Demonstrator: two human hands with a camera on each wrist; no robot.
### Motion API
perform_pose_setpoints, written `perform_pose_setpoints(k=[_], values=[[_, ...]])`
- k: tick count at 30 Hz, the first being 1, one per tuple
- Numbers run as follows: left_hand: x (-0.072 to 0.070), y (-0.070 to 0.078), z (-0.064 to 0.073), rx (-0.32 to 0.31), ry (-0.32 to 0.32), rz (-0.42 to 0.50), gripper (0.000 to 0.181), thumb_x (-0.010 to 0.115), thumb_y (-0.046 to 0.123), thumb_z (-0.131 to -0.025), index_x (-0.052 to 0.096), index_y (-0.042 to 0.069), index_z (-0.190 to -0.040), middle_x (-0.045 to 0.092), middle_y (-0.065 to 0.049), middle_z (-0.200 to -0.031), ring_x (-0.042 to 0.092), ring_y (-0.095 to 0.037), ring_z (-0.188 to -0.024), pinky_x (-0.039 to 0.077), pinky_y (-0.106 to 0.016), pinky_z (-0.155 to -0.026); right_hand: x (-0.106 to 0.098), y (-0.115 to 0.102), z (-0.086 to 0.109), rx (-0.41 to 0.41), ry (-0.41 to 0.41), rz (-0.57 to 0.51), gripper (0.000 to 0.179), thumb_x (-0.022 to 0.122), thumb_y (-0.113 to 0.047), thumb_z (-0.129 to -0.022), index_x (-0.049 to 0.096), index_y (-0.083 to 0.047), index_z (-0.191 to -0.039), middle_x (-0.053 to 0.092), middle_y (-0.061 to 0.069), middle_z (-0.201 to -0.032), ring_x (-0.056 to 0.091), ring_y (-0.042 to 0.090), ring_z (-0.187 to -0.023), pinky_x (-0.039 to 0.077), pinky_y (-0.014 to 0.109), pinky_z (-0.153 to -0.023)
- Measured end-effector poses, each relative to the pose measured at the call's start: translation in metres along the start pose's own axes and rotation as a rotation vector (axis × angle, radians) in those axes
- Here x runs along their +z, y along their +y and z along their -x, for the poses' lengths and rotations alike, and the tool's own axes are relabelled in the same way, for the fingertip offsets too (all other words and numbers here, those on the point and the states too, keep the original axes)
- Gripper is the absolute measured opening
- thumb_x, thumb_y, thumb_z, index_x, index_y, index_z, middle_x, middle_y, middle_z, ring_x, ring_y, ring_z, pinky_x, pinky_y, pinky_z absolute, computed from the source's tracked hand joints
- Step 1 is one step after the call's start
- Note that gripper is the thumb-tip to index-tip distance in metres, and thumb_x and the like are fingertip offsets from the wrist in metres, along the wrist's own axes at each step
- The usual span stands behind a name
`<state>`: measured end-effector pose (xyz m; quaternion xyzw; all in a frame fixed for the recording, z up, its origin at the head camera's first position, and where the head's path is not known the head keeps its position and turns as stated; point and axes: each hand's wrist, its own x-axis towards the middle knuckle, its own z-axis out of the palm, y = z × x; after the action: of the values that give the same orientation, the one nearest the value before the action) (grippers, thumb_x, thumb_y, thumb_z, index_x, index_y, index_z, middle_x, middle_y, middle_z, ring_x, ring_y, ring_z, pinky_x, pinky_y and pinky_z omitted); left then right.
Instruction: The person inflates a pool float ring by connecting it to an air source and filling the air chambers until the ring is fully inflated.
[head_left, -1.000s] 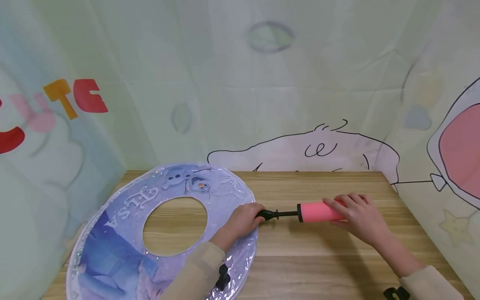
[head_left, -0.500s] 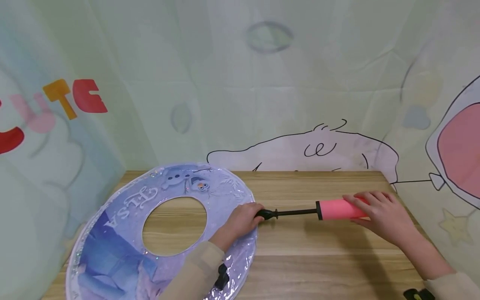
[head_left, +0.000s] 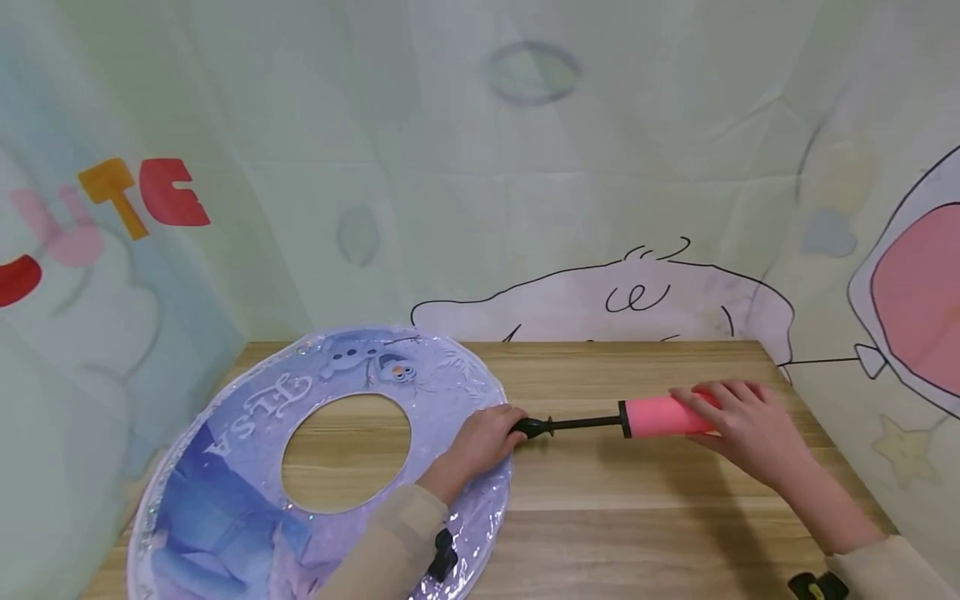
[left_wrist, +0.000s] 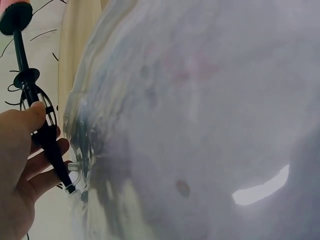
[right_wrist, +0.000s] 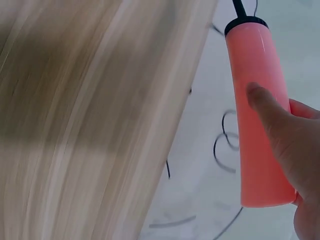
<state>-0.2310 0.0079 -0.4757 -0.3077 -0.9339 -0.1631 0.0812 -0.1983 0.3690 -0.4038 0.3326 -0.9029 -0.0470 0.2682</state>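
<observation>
A hand pump with a pink barrel (head_left: 651, 417) and a thin black rod (head_left: 588, 422) lies level above the table's right half. My right hand (head_left: 750, 429) grips the barrel, its thumb along the side in the right wrist view. My left hand (head_left: 480, 440) holds the pump's black nozzle end (left_wrist: 47, 135) at the right edge of an inflated swim ring (head_left: 450, 379). In the left wrist view the nozzle's tapered tip meets the ring's clear valve (left_wrist: 74, 194), fingers curled behind it. The ring is lilac and blue, with a snowman and lettering printed on it.
A wooden table (head_left: 600, 550) lies under everything, and the ring covers much of its left side. Printed fabric walls (head_left: 450, 167) with cartoon drawings and letters stand close behind and on both sides. My left forearm crosses over the ring.
My right hand pulled the pink barrel right, baring more of the black rod, then came slightly back left. My left hand has stayed at the nozzle by the ring's edge.
</observation>
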Motion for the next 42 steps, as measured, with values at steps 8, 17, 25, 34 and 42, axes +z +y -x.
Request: perform_pose_setpoints(k=[8, 17, 25, 34, 42], values=[[0.002, 0.002, -0.001, 0.001, 0.02, -0.006, 0.025, 0.063, 0.022, -0.086, 0.064, 0.009, -0.107, 0.067, -0.004, -0.094, 0.063, -0.018, -0.083, 0.051, -0.032, -0.074, 0.013, -0.025, -0.026, -0.018, 0.011, 0.039, 0.066, 0.085, -0.035, -0.055, 0.06, -0.019, -0.115, 0.062, 0.009, -0.097, 0.056, 0.031, -0.089, 0.041, 0.049, -0.076], [0.0, 0.004, -0.002, -0.019, 0.001, -0.012, 0.025, 0.063, 0.021, -0.087, 0.064, 0.008, -0.109, 0.067, -0.005, -0.094, 0.064, -0.018, -0.082, 0.051, -0.032, -0.074, 0.027, -0.046, -0.042, -0.043, 0.032, 0.057, 0.063, 0.086, -0.035, -0.057, 0.06, -0.02, -0.112, 0.061, 0.01, -0.095, 0.056, 0.032, -0.087, 0.042, 0.049, -0.074], [0.002, 0.003, -0.002, -0.027, 0.005, 0.019, 0.022, 0.064, 0.019, -0.086, 0.064, 0.009, -0.105, 0.066, -0.004, -0.089, 0.062, -0.017, -0.078, 0.05, -0.031, -0.07, 0.036, -0.065, -0.053, -0.042, 0.016, 0.078, 0.059, 0.085, -0.031, -0.06, 0.061, -0.02, -0.112, 0.061, 0.008, -0.095, 0.055, 0.031, -0.087, 0.042, 0.047, -0.074], [0.001, 0.0, -0.001, -0.051, 0.01, 0.061, 0.02, 0.066, 0.019, -0.084, 0.065, 0.011, -0.102, 0.066, -0.002, -0.089, 0.061, -0.016, -0.079, 0.05, -0.032, -0.071, 0.038, -0.068, -0.055, -0.034, 0.002, 0.054, 0.061, 0.086, -0.035, -0.059, 0.062, -0.021, -0.114, 0.062, 0.007, -0.096, 0.056, 0.03, -0.088, 0.043, 0.045, -0.076], [-0.001, -0.003, -0.001, -0.043, -0.012, 0.071, 0.019, 0.066, 0.019, -0.084, 0.065, 0.01, -0.101, 0.068, -0.003, -0.096, 0.063, -0.017, -0.086, 0.05, -0.032, -0.076, 0.038, -0.056, -0.048, -0.064, 0.031, 0.003, 0.065, 0.086, -0.042, -0.054, 0.063, -0.02, -0.111, 0.062, 0.005, -0.091, 0.056, 0.028, -0.086, 0.042, 0.044, -0.074]])
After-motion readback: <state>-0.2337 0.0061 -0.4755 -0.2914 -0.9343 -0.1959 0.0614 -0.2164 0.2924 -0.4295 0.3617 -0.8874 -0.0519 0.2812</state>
